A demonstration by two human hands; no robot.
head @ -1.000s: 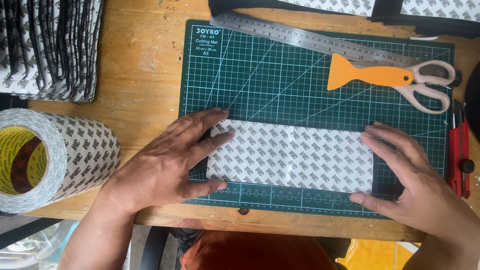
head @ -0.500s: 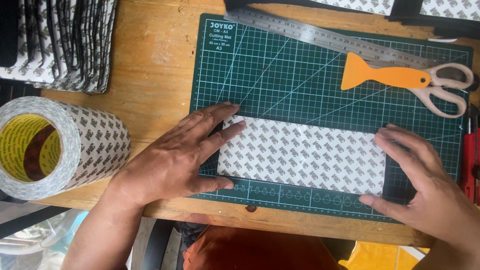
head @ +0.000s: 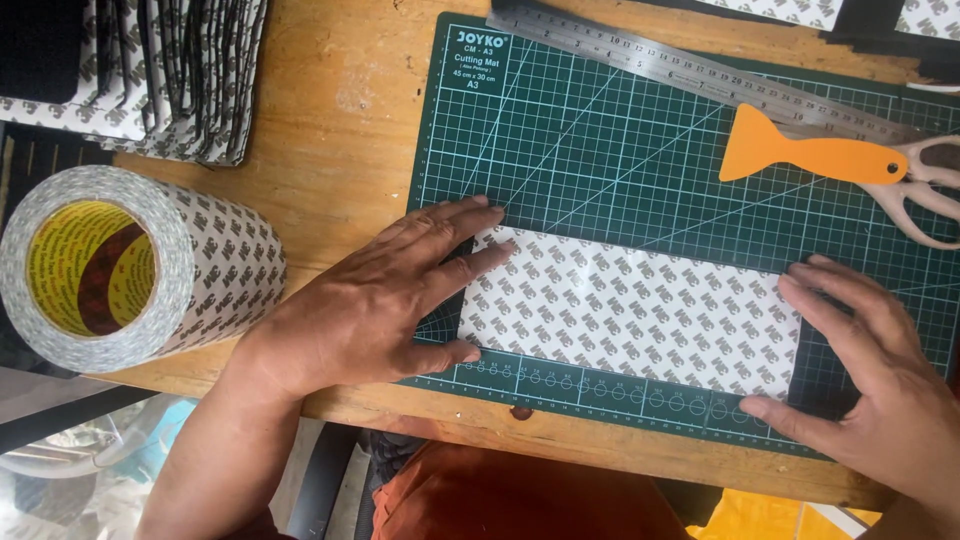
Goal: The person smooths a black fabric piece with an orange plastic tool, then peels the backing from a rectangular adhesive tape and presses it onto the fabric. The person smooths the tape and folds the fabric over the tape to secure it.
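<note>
We work on a wooden table (head: 350,130) with a green cutting mat (head: 600,150) lying along its near edge. A big roll of double-sided tape (head: 140,265) sits on its side at the table's left end, well apart from the mat.

In the near half of the mat lies a long sheet of printed tape liner (head: 630,310). Its long side runs left to right, along the mat's near edge.

Our left hand (head: 370,300) lies flat and open on the sheet's left end, fingers spread, gripping nothing. Our right hand (head: 870,370) lies flat and open at the right end, fingers pointing left, also gripping nothing. So the sheet stretches between our two hands.

Near the mat's far right corner rest a steel ruler (head: 690,70), scissors (head: 925,185) and an orange scraper (head: 810,155).
</note>
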